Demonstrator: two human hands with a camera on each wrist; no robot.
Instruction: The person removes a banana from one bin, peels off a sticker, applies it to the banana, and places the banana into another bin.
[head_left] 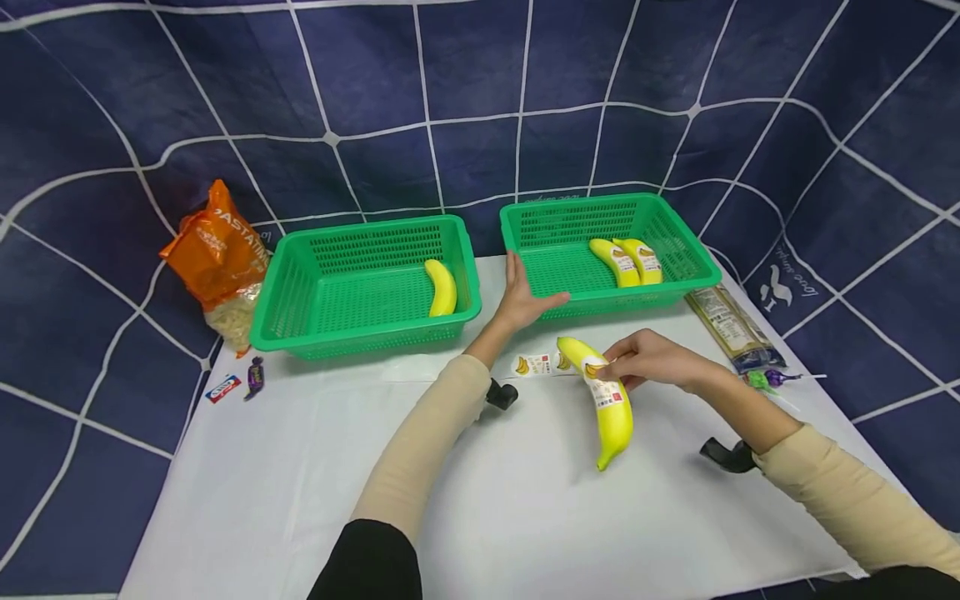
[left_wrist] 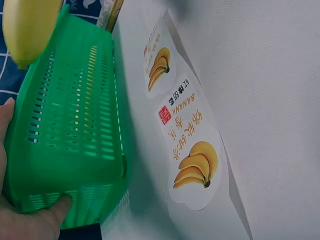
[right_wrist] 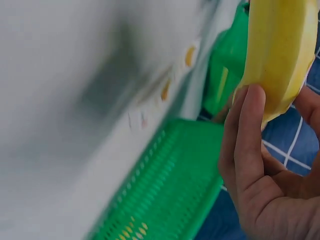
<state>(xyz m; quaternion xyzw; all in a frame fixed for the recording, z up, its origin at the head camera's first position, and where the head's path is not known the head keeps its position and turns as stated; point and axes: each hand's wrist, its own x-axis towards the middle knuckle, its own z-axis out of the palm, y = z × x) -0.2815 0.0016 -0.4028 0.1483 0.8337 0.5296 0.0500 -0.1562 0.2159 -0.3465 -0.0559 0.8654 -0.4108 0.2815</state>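
The right hand (head_left: 652, 360) pinched the labelled banana (head_left: 606, 400) near its stem end, fingers (right_wrist: 248, 135) curled round it; the fruit stretched toward six o'clock over the white bench (head_left: 480, 500). The left hand (head_left: 522, 296) rested at twelve o'clock on the right green basket (head_left: 675, 250), thumb pressed to its front wall, fingers straight. A sticker sheet (left_wrist: 187, 145) lay between the hands.

An orange pasta bag (head_left: 217, 262) stands left of the left basket (head_left: 365, 287), two small candies (head_left: 238, 382) before it.
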